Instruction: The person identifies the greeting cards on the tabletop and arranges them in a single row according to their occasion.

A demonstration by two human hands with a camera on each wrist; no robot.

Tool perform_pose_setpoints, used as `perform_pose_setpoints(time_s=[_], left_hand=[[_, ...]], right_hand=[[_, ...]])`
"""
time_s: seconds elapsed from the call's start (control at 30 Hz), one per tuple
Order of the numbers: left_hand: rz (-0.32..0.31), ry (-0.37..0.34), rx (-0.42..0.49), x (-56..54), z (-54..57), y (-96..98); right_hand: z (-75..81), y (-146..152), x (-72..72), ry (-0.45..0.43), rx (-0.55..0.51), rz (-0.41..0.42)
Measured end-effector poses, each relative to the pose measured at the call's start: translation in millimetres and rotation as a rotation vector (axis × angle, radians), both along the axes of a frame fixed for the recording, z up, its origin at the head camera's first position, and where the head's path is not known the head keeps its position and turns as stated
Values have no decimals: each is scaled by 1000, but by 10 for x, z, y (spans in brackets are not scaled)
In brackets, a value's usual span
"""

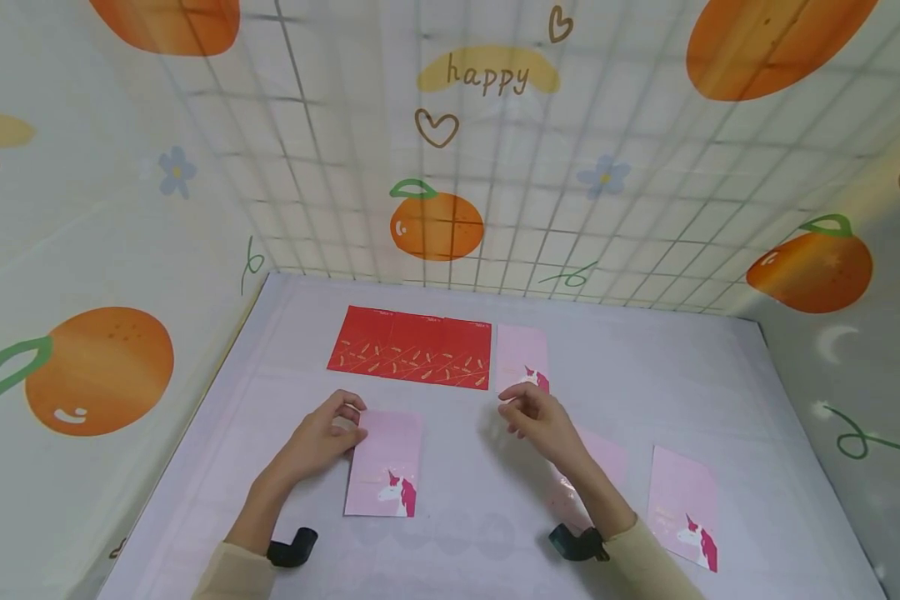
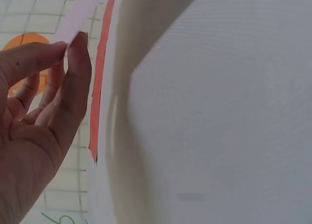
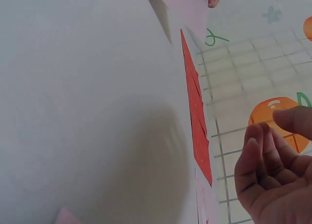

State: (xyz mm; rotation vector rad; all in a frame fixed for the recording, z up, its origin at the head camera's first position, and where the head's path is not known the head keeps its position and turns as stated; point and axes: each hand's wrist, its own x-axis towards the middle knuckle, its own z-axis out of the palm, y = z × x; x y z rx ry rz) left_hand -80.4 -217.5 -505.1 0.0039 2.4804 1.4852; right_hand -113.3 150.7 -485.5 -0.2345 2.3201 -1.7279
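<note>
My left hand (image 1: 321,437) pinches the upper left edge of a pink envelope with a unicorn print (image 1: 385,467), held above the white table. In the left wrist view, thumb and forefinger meet on a corner of that pink envelope (image 2: 78,17). My right hand (image 1: 543,423) hovers over the table with loosely bent fingers and holds nothing; the right wrist view shows a gap between its thumb and fingers (image 3: 251,158). Just beyond it lies another pink unicorn envelope (image 1: 522,350), beside a row of red envelopes (image 1: 412,346) with gold marks.
Partly under my right forearm is a pink envelope (image 1: 603,458), and one more pink envelope (image 1: 682,500) lies farther right. The white table (image 1: 450,550) meets a grid wall (image 1: 510,250) behind a fruit-printed curtain (image 1: 82,208) at the back and sides.
</note>
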Motion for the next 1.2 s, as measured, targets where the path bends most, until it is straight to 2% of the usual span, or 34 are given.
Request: perform_pose_setpoints(time_s=[0.4, 0.67, 0.83, 1.2], left_hand=[[7, 4, 124, -10, 15, -62], [24, -6, 199, -24, 21, -60], [46, -3, 223, -38, 21, -22], [99, 24, 224, -68, 23, 52]], right_hand=[[-148, -131, 93, -16, -31, 56], [-208, -247, 151, -38, -77, 141], [-293, -308, 182, -35, -94, 174], [-357, -450, 261, -34, -96, 233]])
